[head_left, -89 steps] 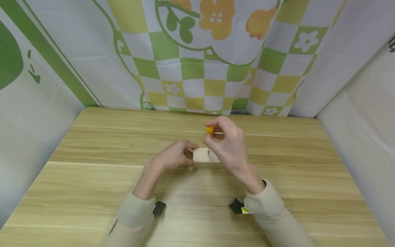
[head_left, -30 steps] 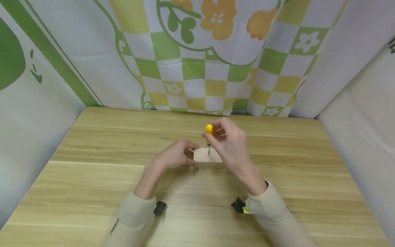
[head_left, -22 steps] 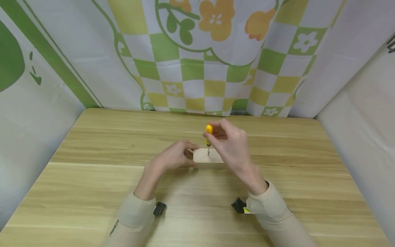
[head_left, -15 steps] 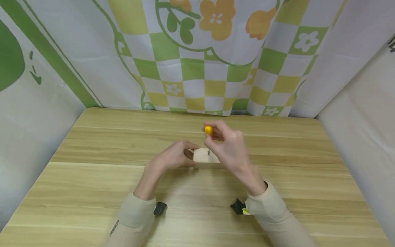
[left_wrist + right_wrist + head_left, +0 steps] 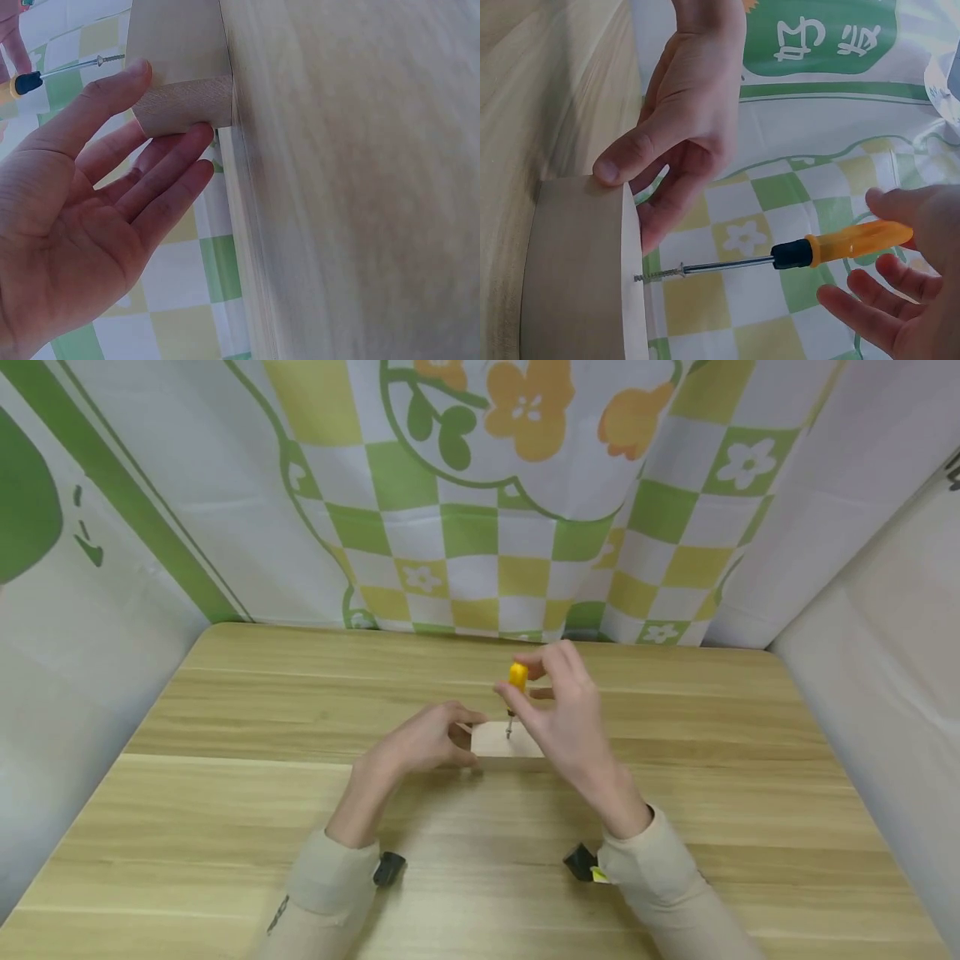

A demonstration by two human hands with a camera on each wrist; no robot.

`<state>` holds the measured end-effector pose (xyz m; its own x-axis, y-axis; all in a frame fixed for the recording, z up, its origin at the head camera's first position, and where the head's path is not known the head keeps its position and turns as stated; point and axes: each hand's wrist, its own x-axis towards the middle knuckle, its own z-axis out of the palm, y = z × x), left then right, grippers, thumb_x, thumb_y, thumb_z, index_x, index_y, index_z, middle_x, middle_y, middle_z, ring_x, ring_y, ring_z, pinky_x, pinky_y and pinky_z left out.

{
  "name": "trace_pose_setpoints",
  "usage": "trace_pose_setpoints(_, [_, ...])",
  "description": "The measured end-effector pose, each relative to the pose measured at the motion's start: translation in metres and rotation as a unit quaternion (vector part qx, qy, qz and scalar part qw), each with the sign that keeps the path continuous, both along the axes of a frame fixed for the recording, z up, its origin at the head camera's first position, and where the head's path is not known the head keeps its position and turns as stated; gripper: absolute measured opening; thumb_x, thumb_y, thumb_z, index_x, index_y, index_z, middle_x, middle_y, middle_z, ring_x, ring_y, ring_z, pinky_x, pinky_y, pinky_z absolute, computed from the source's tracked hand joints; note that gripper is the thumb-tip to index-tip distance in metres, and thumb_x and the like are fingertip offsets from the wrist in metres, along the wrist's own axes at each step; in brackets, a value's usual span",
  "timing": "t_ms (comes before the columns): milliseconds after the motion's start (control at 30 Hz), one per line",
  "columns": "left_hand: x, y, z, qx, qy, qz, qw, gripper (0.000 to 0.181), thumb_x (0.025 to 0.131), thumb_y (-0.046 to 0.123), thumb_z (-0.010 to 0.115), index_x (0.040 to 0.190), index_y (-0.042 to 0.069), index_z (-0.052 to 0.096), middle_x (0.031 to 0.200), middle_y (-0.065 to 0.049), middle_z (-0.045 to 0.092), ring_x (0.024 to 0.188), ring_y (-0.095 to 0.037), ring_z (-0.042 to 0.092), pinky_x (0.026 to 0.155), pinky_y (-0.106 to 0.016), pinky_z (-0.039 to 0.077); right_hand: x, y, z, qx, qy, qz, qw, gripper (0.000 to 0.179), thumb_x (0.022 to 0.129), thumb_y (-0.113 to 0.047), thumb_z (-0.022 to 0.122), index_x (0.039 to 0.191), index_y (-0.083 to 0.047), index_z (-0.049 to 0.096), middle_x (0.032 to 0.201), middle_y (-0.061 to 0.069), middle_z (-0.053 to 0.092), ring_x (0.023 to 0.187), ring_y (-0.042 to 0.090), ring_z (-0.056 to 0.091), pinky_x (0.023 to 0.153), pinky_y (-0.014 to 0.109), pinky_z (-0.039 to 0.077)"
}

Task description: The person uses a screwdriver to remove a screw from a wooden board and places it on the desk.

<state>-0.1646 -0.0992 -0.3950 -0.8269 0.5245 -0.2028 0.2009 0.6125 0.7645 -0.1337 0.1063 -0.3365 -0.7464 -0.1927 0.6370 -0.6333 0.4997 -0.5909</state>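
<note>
A pale wooden block (image 5: 491, 739) lies on the table, with a screw (image 5: 660, 274) standing out of its top face, part of the thread showing. My left hand (image 5: 420, 739) grips the block's left end, thumb on the near side and fingertips on the far side. Above it, my right hand (image 5: 566, 718) pinches the yellow handle of a screwdriver (image 5: 855, 242) between thumb and index finger, the other fingers loosely spread. The screwdriver's metal shaft meets the screw head, nearly in line with the screw. In the head view, the right hand covers the block's right end.
The wood-grain table (image 5: 262, 827) spreads around the block on every side. A green, white and yellow checked curtain (image 5: 468, 527) hangs along its back edge. Small black devices, such as the one at the right cuff (image 5: 580, 862), sit at both sleeves.
My right fingers have shifted back and forth around the screwdriver handle, which now leans slightly more to the right. The left hand and the block have stayed in place.
</note>
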Motion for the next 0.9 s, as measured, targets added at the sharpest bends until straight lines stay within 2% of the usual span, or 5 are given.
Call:
trace_pose_setpoints(167, [0.0012,0.0005,0.0012,0.0,0.002,-0.001,1.0,0.064,0.08,0.013,0.081,0.139,0.005,0.057,0.127,-0.011,0.061,0.115,-0.027,0.065,0.093,-0.034,0.057,0.0008,-0.0002,0.0025,0.009,0.019,-0.015,0.9997,0.026,0.083,-0.009,0.08,0.104,-0.001,0.067,0.092,0.008,0.061,0.08,0.016,0.065,0.062,0.019,0.058])
trace_pose_setpoints(400, [0.0015,0.0002,0.0009,0.003,0.0,0.004,1.0,0.064,0.08,0.013,0.081,0.139,0.005,0.058,0.13,-0.013,0.06,0.115,-0.028,0.065,0.095,-0.035,0.056,0.0019,-0.0024,0.006,0.005,0.039,0.002,0.9992,0.023,0.082,-0.004,0.08,0.102,0.0,0.07,0.09,0.011,0.065,0.076,0.019,0.069,0.067,0.021,0.06])
trace_pose_setpoints(533, [0.0018,0.0002,0.0017,0.001,0.001,0.005,1.0,0.064,0.08,0.012,0.081,0.139,0.005,0.057,0.13,-0.013,0.06,0.115,-0.028,0.065,0.094,-0.035,0.056,0.0018,-0.0021,0.007,-0.004,0.034,0.008,0.9994,0.024,0.081,0.0,0.079,0.103,0.001,0.07,0.09,0.011,0.067,0.077,0.02,0.07,0.067,0.024,0.061])
trace_pose_setpoints(733, [0.0009,0.001,0.0007,-0.001,-0.001,0.008,1.0,0.064,0.08,0.012,0.081,0.139,0.007,0.058,0.129,-0.01,0.06,0.116,-0.027,0.065,0.095,-0.035,0.056,0.0036,-0.0018,0.0077,-0.01,0.013,0.031,0.9994,0.028,0.082,0.011,0.066,0.109,0.002,0.069,0.097,0.015,0.071,0.084,0.023,0.072,0.072,0.026,0.062])
trace_pose_setpoints(900, [0.0012,0.0003,0.0001,0.002,0.002,0.007,1.0,0.063,0.08,0.012,0.081,0.138,0.006,0.058,0.129,-0.011,0.061,0.115,-0.027,0.065,0.094,-0.035,0.056,0.004,-0.0024,0.0074,0.001,-0.006,0.038,0.9993,0.032,0.085,0.009,0.065,0.115,-0.001,0.067,0.104,0.014,0.071,0.089,0.022,0.072,0.075,0.026,0.061])
